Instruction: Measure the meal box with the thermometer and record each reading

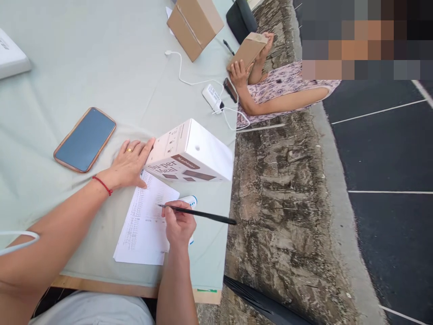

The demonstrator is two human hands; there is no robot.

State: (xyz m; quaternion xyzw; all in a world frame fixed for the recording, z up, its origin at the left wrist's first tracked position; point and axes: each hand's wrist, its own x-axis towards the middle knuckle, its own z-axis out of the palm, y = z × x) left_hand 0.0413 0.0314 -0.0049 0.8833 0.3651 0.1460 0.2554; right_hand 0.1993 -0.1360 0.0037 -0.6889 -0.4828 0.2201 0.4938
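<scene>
My right hand (181, 224) grips a long black pen (211, 216), its thin tip over a white sheet of paper (144, 232) with rows of small writing. Spread out, my left hand (130, 164) rests at the top of the sheet, its thumb on the paper and its fingertips against a white "Su-per Meal" box (206, 149). The box stands just beyond the paper, near the table's right edge. Partly behind my right hand is a white object with blue dots (192, 201); its kind is hidden. A phone (86, 140) in a brown case lies left of my left hand.
Across the table a person's hands (239, 73) hold a small cardboard box (248, 50). Nearby are a white device (213, 97) with a cable, a bigger carton (195, 27) and a black case (241, 20). A white object (12, 56) sits at far left. Rough ground borders the table.
</scene>
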